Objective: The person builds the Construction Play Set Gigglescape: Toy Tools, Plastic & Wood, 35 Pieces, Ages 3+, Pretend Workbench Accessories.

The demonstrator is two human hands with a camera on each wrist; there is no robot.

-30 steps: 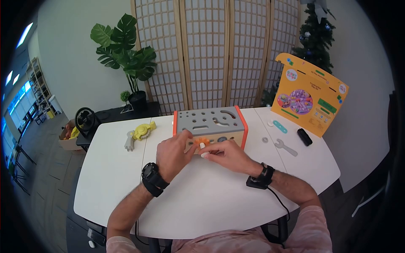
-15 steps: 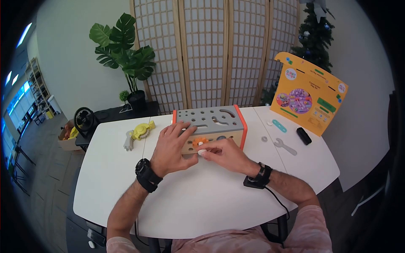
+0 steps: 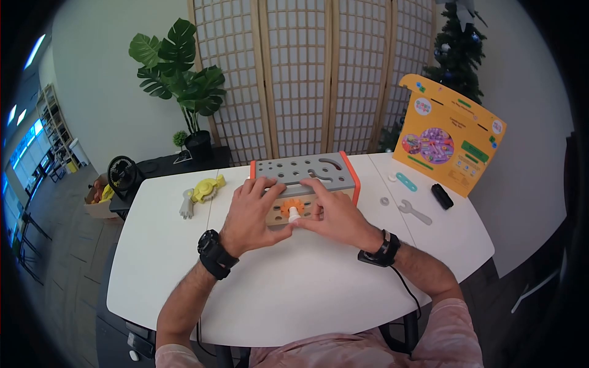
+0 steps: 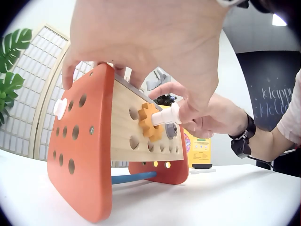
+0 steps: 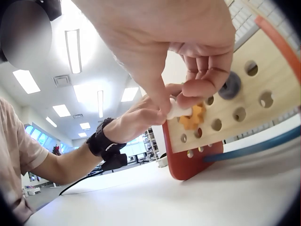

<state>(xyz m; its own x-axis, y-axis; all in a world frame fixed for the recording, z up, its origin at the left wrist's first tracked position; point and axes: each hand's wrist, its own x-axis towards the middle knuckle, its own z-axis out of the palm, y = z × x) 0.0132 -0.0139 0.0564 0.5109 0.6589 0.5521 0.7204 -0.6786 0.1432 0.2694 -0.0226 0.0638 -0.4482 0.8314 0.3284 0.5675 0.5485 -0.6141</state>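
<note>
A toy workbench (image 3: 276,165) with a grey perforated top and red sides stands before me. On its wooden front panel sits an orange gear (image 4: 146,123), with a white bolt (image 4: 162,117) sticking out of its middle. My left hand (image 3: 248,214) lays its fingers on the grey top, its thumb at the bolt's head. My right hand (image 3: 343,219) rests its index finger on the top's front edge, its other fingers bent; that thumb presses the bolt's head too. A round grey piece (image 5: 230,85) sits in the panel beside the gear.
To the left lies a yellow and grey toy piece (image 3: 202,191). On the right are a grey wrench (image 3: 416,213), a small nut (image 3: 384,201), a teal strip (image 3: 406,182), a black case (image 3: 442,197) and an upright yellow box (image 3: 451,141).
My left hand went from the gear up onto the bench top. My right fingers let the bolt out of their pinch, the index finger rising to the top's edge, and both thumbs now meet at the bolt's head.
</note>
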